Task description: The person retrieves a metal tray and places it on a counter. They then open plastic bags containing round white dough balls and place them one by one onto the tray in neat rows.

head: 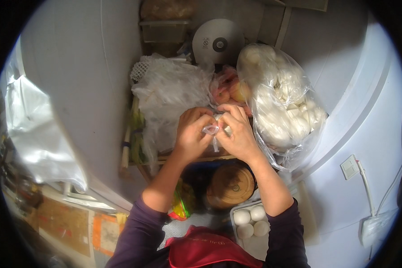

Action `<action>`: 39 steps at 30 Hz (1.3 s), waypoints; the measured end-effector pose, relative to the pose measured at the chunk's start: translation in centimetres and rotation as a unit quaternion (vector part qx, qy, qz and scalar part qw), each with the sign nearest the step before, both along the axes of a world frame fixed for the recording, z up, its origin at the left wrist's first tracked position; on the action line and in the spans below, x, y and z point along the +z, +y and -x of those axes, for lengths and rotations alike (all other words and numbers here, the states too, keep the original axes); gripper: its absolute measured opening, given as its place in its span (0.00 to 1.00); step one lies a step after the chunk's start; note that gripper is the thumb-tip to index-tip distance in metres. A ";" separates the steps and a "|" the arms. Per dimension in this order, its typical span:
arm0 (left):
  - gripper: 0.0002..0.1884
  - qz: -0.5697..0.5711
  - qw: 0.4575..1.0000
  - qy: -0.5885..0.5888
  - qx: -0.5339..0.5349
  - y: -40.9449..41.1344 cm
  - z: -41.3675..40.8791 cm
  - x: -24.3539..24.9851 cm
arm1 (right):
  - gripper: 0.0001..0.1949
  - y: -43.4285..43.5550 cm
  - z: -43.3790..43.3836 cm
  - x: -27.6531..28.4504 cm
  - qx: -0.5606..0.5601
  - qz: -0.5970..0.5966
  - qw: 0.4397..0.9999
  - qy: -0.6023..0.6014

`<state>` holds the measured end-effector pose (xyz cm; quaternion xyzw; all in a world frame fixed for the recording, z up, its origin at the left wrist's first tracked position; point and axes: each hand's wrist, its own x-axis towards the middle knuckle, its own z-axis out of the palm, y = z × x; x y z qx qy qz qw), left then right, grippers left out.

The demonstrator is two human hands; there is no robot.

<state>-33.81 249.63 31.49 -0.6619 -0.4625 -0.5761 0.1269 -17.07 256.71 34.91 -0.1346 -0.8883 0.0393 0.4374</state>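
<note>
My left hand (195,133) and my right hand (235,130) meet in the middle of the view. Between their fingertips they pinch a translucent plastic strip (210,129), bent into a small loop with a loose end hanging below. Something white lies beneath the fingers, mostly hidden, so I cannot tell what it is. Close beyond my hands rests a pink plastic bag (228,87) holding reddish-yellow fruit. A crumpled translucent plastic bag (174,90) spreads to the left of my left hand. To the right sits a large clear bag (284,104) full of white rounded pieces.
Green-leaved stalks (136,134) stand at the left. Nearer me are a round wooden lid (232,186) and a plastic tray (236,231) with several white balls (251,221). Behind stand a pale disc (209,40) and a plastic box (164,31). A wall switch (350,166) is at right.
</note>
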 end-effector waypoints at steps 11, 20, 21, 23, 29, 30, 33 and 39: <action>0.11 -0.015 0.999 0.035 0.021 -0.1 -0.3 0.4 | 0.09 -0.8 -0.5 0.6 -0.043 -0.051 0.997 -0.035; 0.11 -0.022 0.998 0.054 0.039 -0.4 -0.4 0.0 | 0.07 -0.8 0.0 1.8 -0.042 -0.038 0.995 -0.084; 0.11 -0.023 0.998 0.052 0.037 -0.3 -0.5 0.0 | 0.07 -0.8 0.0 1.9 -0.045 -0.039 0.994 -0.094; 0.11 -0.020 0.998 0.047 0.030 -0.2 -0.6 0.0 | 0.07 -0.7 -0.1 1.8 -0.033 -0.017 0.995 -0.093; 0.09 0.014 0.998 0.044 0.030 -0.5 -0.6 0.3 | 0.08 0.8 -0.9 2.3 0.031 0.070 0.989 -0.127; 0.09 0.016 0.998 0.050 0.030 -0.5 -0.5 0.2 | 0.08 1.1 -1.0 2.3 0.042 0.094 0.986 -0.131; 0.09 0.029 0.998 0.048 0.020 -0.6 -0.2 0.3 | 0.07 2.7 -1.3 2.2 0.076 0.148 0.974 -0.151; 0.13 0.033 0.998 0.042 -0.026 -0.5 -0.3 1.2 | 0.07 2.1 -1.5 1.8 0.111 0.257 0.953 -0.113</action>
